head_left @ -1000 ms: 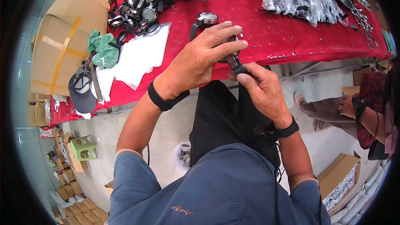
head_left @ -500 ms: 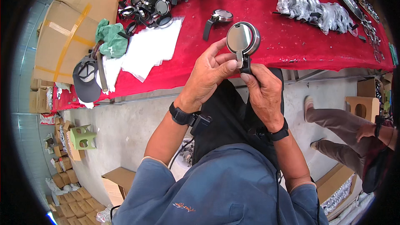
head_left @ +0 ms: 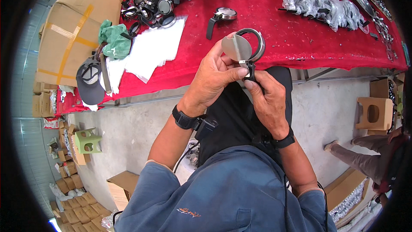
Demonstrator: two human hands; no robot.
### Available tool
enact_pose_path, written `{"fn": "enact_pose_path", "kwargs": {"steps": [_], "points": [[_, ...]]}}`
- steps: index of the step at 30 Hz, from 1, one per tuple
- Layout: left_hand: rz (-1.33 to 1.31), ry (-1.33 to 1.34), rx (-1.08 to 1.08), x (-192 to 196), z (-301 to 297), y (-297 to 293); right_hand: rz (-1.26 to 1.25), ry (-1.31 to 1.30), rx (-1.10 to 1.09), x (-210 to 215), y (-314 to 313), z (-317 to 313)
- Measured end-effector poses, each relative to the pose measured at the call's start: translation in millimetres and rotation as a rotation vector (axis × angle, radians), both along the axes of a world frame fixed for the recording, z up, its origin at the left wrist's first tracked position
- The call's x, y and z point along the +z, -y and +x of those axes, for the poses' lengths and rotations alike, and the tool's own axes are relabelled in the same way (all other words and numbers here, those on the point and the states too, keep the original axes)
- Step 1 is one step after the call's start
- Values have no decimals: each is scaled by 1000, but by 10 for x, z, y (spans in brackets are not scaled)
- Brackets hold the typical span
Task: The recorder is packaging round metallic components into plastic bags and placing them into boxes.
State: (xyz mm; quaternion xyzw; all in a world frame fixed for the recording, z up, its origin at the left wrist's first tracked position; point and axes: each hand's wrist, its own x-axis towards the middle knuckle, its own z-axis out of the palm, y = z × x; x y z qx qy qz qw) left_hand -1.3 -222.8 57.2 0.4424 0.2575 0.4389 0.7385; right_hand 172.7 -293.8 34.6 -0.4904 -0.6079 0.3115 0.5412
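Note:
Both my hands hold up a hinged round lid (head_left: 237, 48), a flat steel disc joined to a metal-and-black ring with a short black handle below. The disc is swung aside to the left, and red cloth shows through the ring. My left hand (head_left: 209, 79) is closed around the disc side, its thumb at the hinge. With the fingers of my right hand (head_left: 269, 103) I grip the black handle from the right; part of it is hidden. A similar lid with a black handle (head_left: 223, 15) lies on the red-covered table (head_left: 257, 0) just beyond.
A heap of similar lids (head_left: 165, 4) lies at the far left, beside white sheets (head_left: 159, 47). Plastic-wrapped pieces (head_left: 322, 8) form a row at the right. A cap (head_left: 89, 81), green bag (head_left: 115, 38) and large carton (head_left: 64, 34) are leftward. Another person's legs (head_left: 356, 152) show at right.
The disc has swung away from the ring toward the left, so the ring is now open to view. The other person has moved back toward the lower right.

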Motion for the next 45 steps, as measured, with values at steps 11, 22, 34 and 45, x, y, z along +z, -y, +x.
{"fn": "enact_pose_path", "kwargs": {"steps": [11, 22, 34, 45], "points": [[-116, 26, -62, 40, -18, 34, 35, -2, -3, -48, 81, 2], [-368, -83, 34, -14, 16, 61, -58, -53, 20, -2, 129, -69], [-381, -87, 112, 31, 62, 181, -279, -432, 104, 69, 154, -63], [-322, -54, 57, -16, 48, 191, -305, -693, 186, 17, 128, -3]]}}
